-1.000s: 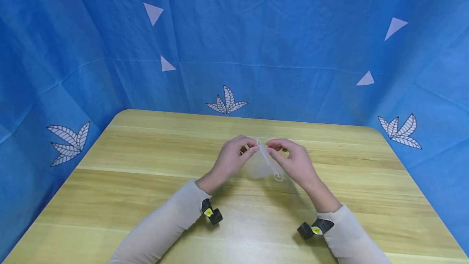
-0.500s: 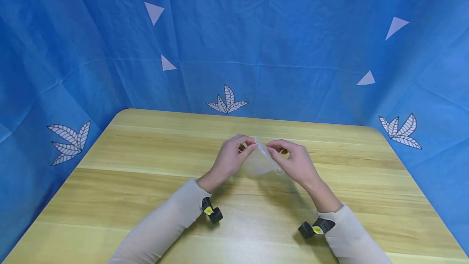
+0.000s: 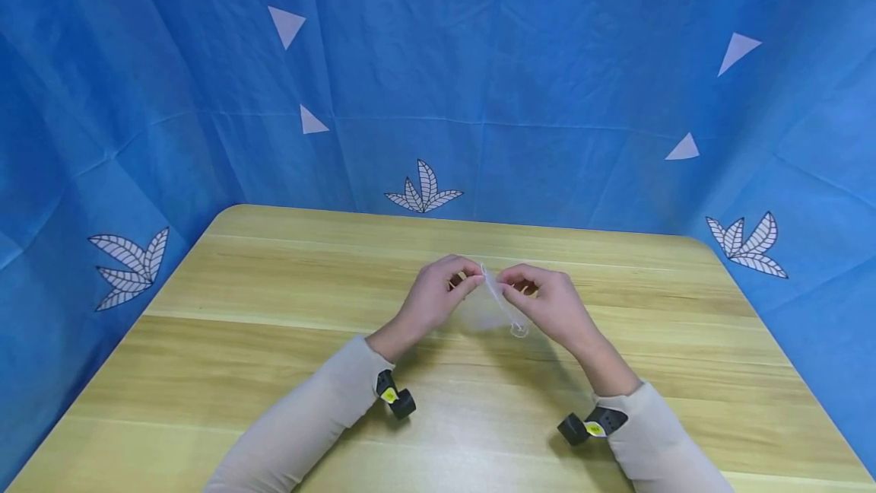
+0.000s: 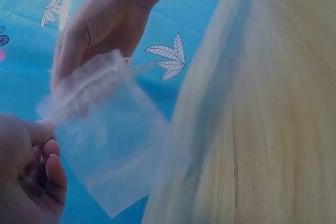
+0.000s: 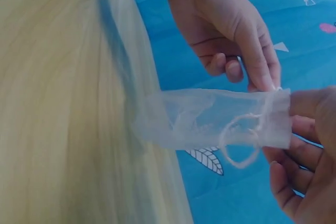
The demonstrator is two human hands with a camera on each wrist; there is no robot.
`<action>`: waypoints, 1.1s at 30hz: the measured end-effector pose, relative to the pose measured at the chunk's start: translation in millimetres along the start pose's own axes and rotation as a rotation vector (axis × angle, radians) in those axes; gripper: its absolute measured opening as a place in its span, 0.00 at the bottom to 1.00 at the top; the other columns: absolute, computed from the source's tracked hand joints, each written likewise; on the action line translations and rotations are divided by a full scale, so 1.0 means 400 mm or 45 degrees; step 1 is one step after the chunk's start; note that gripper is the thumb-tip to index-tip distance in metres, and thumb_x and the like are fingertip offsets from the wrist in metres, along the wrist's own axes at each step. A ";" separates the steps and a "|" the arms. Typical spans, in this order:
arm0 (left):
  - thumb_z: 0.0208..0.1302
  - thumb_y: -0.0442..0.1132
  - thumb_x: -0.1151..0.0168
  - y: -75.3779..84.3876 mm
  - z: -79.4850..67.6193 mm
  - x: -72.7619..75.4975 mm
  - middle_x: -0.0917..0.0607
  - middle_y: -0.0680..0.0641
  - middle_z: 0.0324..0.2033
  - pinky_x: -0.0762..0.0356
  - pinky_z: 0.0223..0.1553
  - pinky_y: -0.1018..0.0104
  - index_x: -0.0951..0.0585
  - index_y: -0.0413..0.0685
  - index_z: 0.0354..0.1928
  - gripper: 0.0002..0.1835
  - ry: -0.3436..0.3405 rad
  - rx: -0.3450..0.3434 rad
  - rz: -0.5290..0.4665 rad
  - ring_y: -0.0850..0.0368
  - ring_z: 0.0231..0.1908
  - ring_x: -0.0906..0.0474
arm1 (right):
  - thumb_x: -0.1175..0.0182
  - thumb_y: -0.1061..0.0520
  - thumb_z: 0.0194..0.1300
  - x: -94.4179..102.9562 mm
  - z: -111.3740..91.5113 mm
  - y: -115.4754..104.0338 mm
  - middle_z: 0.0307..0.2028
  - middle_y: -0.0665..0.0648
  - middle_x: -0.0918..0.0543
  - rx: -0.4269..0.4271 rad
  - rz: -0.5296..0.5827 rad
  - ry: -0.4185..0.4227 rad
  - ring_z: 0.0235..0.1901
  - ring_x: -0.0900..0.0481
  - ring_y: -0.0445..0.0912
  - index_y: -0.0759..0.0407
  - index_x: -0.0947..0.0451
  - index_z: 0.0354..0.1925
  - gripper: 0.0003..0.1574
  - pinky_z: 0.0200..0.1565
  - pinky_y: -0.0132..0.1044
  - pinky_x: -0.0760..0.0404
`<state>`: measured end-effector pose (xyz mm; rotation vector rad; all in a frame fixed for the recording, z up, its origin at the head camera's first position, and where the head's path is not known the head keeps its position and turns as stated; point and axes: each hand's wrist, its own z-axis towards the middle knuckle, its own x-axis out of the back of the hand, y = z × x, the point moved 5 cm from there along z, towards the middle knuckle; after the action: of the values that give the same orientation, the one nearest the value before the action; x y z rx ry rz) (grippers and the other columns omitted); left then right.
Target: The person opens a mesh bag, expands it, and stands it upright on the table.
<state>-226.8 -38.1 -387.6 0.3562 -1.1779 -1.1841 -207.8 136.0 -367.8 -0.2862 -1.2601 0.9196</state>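
A sheer white drawstring pouch [image 3: 481, 316] hangs between both hands, above the table. My left hand [image 3: 433, 291] pinches one top corner of it between thumb and fingertips, seen also in the left wrist view. From the other side, my right hand [image 3: 550, 299] grips the pouch by its gathered top edge, its fingers bent and partly hidden behind the mesh in the right wrist view. A thin white cord loop [image 5: 241, 166] dangles from the side of the pouch's mouth. The see-through body [image 4: 126, 145] hangs thin, with no contents showing.
A light wood-grain table [image 3: 274, 287] spreads beneath the hands. Behind it and at both sides hangs a blue curtain [image 3: 547, 59] with white leaf and triangle prints. Black wrist cameras [image 3: 404, 403] are strapped at the light sleeves [image 3: 301, 417].
The pouch tilted up slightly and then dropped back, its cord loop swinging along. Both hands stay at its top edge, with the right fingers shifting slightly and curling more.
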 end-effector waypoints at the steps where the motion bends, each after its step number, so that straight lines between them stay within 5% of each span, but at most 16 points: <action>1: 0.69 0.39 0.38 0.004 -0.001 -0.001 0.17 0.53 0.36 0.23 0.32 0.70 0.17 0.48 0.41 0.05 -0.005 -0.030 0.011 0.62 0.31 0.23 | 0.36 0.61 0.66 -0.001 -0.001 -0.001 0.32 0.48 0.14 0.014 -0.018 0.003 0.30 0.21 0.42 0.56 0.15 0.41 0.05 0.35 0.39 0.21; 12: 0.65 0.36 0.34 0.061 -0.030 -0.012 0.21 0.50 0.42 0.31 0.24 0.74 0.21 0.52 0.57 0.19 -0.092 -0.686 0.596 0.63 0.26 0.28 | 0.36 0.60 0.65 -0.002 -0.008 -0.011 0.28 0.47 0.15 0.037 -0.138 0.029 0.23 0.24 0.39 0.56 0.15 0.38 0.04 0.28 0.36 0.24; 18: 0.69 0.38 0.38 0.069 -0.033 -0.014 0.23 0.51 0.37 0.34 0.21 0.76 0.17 0.53 0.48 0.08 -0.102 -0.739 0.717 0.64 0.26 0.30 | 0.36 0.59 0.66 -0.002 -0.006 -0.012 0.27 0.45 0.16 0.029 -0.130 0.024 0.22 0.26 0.39 0.55 0.15 0.36 0.03 0.27 0.35 0.26; 24: 0.70 0.35 0.40 0.069 -0.036 -0.015 0.25 0.51 0.36 0.35 0.19 0.76 0.18 0.52 0.48 0.08 -0.138 -0.755 0.839 0.64 0.27 0.32 | 0.36 0.59 0.65 -0.001 -0.006 -0.012 0.26 0.45 0.18 0.034 -0.174 0.047 0.23 0.26 0.39 0.55 0.16 0.35 0.02 0.27 0.35 0.26; 33: 0.69 0.33 0.40 0.076 -0.040 -0.019 0.23 0.51 0.41 0.32 0.22 0.75 0.19 0.51 0.46 0.08 -0.199 -0.848 0.797 0.63 0.32 0.28 | 0.38 0.59 0.66 0.003 -0.010 -0.013 0.27 0.48 0.18 0.043 -0.346 0.126 0.26 0.25 0.41 0.55 0.16 0.36 0.04 0.27 0.37 0.28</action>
<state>-196.9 -24.8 -375.3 -0.5815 -0.8587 -0.9764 -201.7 134.7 -365.0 -0.1275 -1.1577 0.6845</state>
